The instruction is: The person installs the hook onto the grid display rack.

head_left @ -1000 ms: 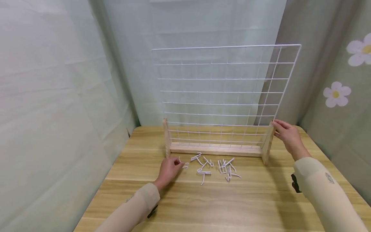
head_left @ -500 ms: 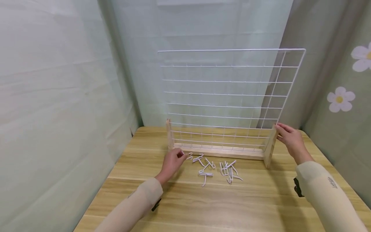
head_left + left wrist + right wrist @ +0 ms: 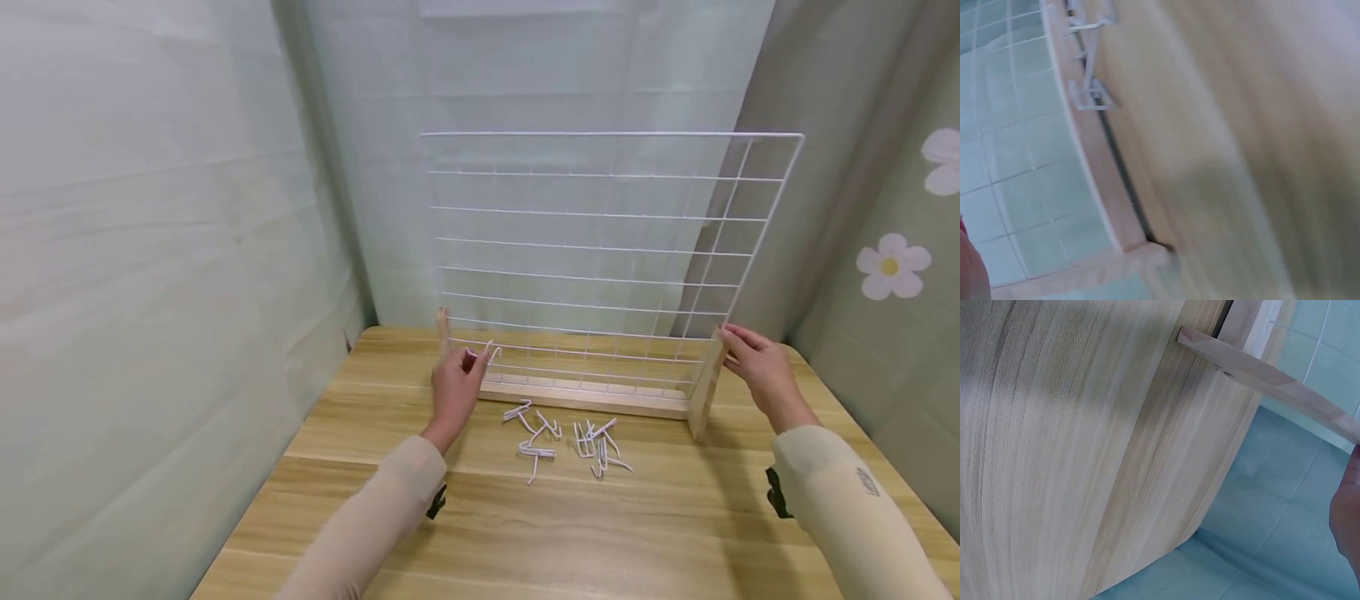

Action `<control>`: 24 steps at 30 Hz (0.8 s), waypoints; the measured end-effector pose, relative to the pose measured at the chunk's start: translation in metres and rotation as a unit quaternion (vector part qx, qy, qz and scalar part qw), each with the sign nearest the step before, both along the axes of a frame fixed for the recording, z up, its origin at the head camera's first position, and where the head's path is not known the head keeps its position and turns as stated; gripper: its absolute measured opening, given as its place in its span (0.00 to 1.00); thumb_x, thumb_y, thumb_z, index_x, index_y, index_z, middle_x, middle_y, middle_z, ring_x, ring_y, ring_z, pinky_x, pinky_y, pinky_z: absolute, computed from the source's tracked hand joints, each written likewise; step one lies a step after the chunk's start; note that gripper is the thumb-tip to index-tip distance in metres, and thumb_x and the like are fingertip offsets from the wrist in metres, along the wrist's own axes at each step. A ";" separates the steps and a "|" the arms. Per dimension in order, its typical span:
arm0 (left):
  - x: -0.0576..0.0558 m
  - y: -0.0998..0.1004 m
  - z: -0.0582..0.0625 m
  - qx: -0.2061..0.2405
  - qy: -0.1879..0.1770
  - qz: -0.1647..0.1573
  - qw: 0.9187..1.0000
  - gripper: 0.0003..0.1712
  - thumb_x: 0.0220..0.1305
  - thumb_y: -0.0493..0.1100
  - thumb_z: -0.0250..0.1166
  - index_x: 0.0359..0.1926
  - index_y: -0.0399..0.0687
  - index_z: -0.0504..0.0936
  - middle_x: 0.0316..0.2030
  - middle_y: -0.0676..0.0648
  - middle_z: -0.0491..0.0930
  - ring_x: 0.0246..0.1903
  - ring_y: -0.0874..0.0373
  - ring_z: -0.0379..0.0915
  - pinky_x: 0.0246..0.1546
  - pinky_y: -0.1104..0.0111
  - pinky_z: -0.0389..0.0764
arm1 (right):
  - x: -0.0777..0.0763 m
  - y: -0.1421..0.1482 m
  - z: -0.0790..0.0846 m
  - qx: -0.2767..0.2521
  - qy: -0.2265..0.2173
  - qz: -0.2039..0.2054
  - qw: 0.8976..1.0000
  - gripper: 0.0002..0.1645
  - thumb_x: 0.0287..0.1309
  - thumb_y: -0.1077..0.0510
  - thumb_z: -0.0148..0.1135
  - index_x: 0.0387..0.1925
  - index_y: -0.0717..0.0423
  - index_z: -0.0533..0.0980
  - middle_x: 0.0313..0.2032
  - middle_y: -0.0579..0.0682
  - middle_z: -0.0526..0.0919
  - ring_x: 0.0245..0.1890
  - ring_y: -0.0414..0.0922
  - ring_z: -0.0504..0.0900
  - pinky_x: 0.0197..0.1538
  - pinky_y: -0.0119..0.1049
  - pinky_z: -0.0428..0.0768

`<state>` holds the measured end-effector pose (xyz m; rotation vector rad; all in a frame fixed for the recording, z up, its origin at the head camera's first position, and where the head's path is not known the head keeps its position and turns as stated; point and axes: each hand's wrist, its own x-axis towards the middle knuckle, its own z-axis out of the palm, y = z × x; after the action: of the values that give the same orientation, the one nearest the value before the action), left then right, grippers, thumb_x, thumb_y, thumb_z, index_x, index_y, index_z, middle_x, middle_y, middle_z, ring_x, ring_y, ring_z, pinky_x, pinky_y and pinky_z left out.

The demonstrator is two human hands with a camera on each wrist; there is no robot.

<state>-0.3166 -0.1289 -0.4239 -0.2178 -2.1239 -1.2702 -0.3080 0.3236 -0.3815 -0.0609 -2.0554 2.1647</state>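
A white wire grid (image 3: 611,133) stands upright in a wooden base (image 3: 585,397) with an upright post at each end. My left hand (image 3: 456,387) pinches a white wire hook (image 3: 494,355), raised in front of the grid's lower left, its bent ends sticking out past the fingertips. In the left wrist view only an edge of that hand (image 3: 972,269) shows, and the held hook is out of sight. My right hand (image 3: 765,367) grips the top of the right wooden post (image 3: 707,383) where the grid meets it.
Several loose white wire hooks (image 3: 537,450) lie on the wooden table (image 3: 525,533) in front of the base, with another tangled cluster (image 3: 592,437) to their right. Pale cloth curtains (image 3: 187,250) surround the table at the left, back and right.
My left hand has lifted the hook from near the tabletop, up and forward to the grid's lower left. My right hand stays at the post; the head view has shifted slightly.
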 end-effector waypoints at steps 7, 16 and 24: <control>-0.015 0.013 0.020 0.066 0.058 0.062 0.994 0.12 0.68 0.44 0.66 0.32 0.39 0.80 0.24 0.46 0.79 0.24 0.55 0.72 0.26 0.64 0.75 | 0.002 -0.001 -0.001 -0.011 0.012 0.000 1.000 0.21 0.64 0.49 0.65 0.55 0.53 0.77 0.39 0.32 0.80 0.38 0.28 0.78 0.39 0.23 0.80; -0.037 0.024 0.052 0.079 0.162 0.147 0.973 0.14 0.70 0.45 0.63 0.33 0.37 0.78 0.28 0.41 0.79 0.29 0.47 0.77 0.31 0.57 0.78 | 0.005 -0.002 0.002 -0.026 0.029 0.004 0.999 0.12 0.63 0.50 0.66 0.46 0.48 0.81 0.38 0.32 0.83 0.38 0.28 0.79 0.38 0.22 0.80; -0.050 0.034 0.076 0.075 0.166 0.185 0.966 0.16 0.72 0.48 0.61 0.35 0.37 0.77 0.30 0.41 0.79 0.32 0.47 0.77 0.34 0.58 0.79 | 0.002 -0.002 0.000 -0.045 0.032 0.008 0.998 0.08 0.66 0.55 0.63 0.44 0.48 0.82 0.36 0.32 0.84 0.37 0.28 0.81 0.37 0.22 0.80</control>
<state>-0.3665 -0.0952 -0.3481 0.0327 -1.6796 -1.0786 -0.3056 0.3212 -0.3814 0.0131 -1.9309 2.2371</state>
